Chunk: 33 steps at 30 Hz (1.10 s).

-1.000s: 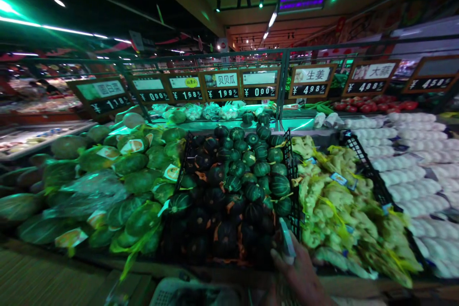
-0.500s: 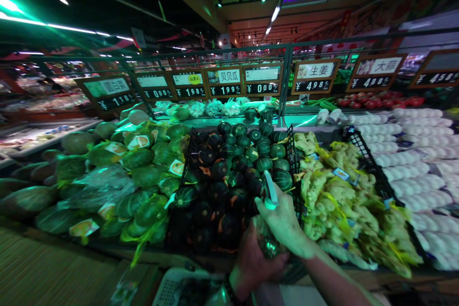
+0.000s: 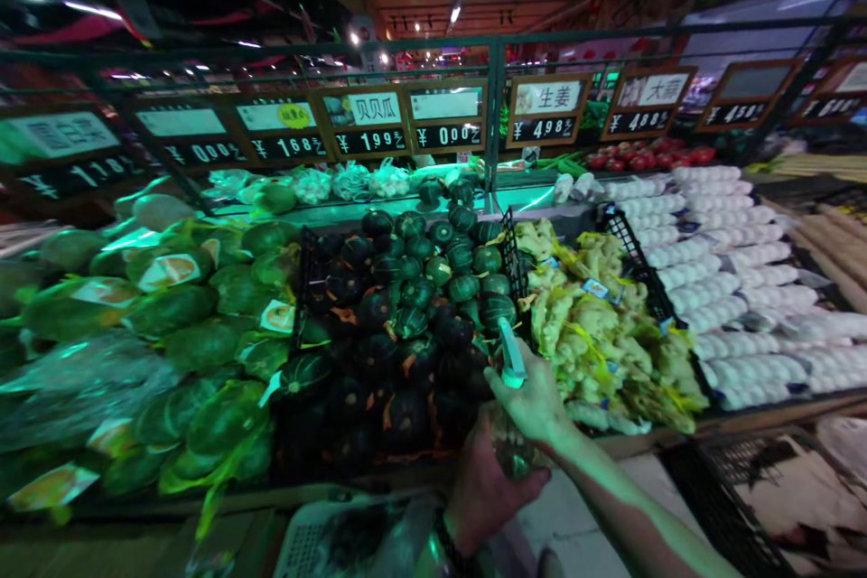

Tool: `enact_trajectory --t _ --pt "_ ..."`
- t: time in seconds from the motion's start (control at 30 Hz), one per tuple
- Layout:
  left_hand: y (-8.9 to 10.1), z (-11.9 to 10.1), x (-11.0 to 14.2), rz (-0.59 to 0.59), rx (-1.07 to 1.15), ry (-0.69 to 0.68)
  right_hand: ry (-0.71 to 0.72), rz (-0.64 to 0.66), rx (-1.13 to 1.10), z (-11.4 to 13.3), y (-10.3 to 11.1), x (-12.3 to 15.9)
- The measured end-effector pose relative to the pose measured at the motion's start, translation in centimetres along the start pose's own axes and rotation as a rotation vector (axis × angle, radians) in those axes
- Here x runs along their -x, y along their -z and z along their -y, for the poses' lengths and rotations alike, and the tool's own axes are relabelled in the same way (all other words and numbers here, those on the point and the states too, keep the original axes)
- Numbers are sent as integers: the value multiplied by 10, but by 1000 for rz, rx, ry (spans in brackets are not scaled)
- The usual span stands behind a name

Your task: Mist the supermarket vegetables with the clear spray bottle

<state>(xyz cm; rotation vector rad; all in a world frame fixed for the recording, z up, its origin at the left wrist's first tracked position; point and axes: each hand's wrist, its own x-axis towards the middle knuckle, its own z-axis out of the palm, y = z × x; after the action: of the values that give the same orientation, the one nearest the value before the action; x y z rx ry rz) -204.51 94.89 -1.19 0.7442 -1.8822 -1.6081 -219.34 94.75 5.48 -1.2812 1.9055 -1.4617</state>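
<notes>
My right hand (image 3: 535, 402) grips the top of a clear spray bottle (image 3: 513, 453), its fingers round the pale trigger head (image 3: 511, 359). Below it, my left hand (image 3: 482, 488) wraps round the bottle's body, a dark band on its wrist. The nozzle points up and away, over a black crate (image 3: 509, 246) piled with small dark green pumpkins (image 3: 406, 325). Both hands hover at the front edge of the produce stand, just right of the pumpkins and left of the ginger (image 3: 596, 334).
Large green squashes (image 3: 203, 334), some wrapped, fill the left of the stand. White wrapped produce (image 3: 731, 271) lies in rows at the right. Price signs (image 3: 369, 122) hang along the back rail. A pale basket (image 3: 325, 542) sits below my hands; a black crate (image 3: 731, 488) stands on the floor at right.
My right hand rose from the lower edge with the bottle, and my left hand came up to hold the bottle's body. The view has swung right and slightly down.
</notes>
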Motion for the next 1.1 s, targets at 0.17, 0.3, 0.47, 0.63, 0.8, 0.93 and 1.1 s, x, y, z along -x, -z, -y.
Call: enact_trajectory --t 0.17,0.3,0.47,0.63,0.8,0.93,1.1 --pt "-10 -1 -4 89 -9 18 -11 -56 -34 -12 16 8" --pt "-19 3 -4 126 -93 101 -24 -102 -44 -20 28 16" --pt "-31 10 -8 188 -138 59 -62 -216 21 -33 40 27" --pt "-45 8 -14 213 -173 28 -57 -278 20 -43 57 32" --pt "-69 -13 -28 251 -70 -21 -43 -236 -43 -37 92 27" --pt "-92 -34 -45 176 -89 -74 20 -236 -84 -28 128 18" --pt "-109 -61 -64 160 -270 -109 50 -412 -60 -37 156 12"
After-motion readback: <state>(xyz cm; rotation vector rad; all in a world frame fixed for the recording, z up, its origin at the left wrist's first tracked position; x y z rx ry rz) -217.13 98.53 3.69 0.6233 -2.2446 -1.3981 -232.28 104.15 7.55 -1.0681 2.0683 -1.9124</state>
